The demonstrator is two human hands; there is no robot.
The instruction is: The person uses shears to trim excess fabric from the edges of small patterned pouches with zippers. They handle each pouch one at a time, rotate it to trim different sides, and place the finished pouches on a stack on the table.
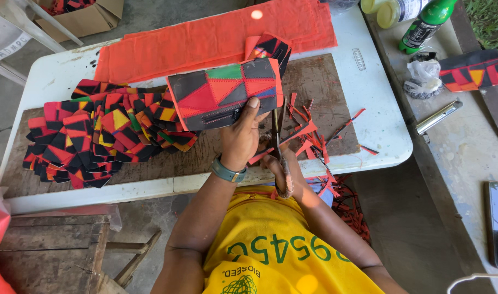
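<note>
right hand (279, 170) gripping scissors (277, 142), blades pointing away | left hand (241, 136) clamped on patchwork pouch (224, 92), long axis left-right

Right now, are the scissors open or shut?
Open: the scissors in the right hand show blades parted around the edge of the patchwork pouch.

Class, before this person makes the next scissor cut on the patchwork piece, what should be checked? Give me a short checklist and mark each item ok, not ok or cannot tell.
1. Left hand grips the patchwork piece firmly: ok.
2. Right hand holds the scissors by the handles: ok.
3. Left fingers clear of the blades: cannot tell, the thumb is close.
4. Blades meet the piece's edge: cannot tell, partly hidden.
5. Red offcuts kept off the cutting spot: not ok, they litter the board.
6. Stack of finished pieces set apart: ok.
</note>
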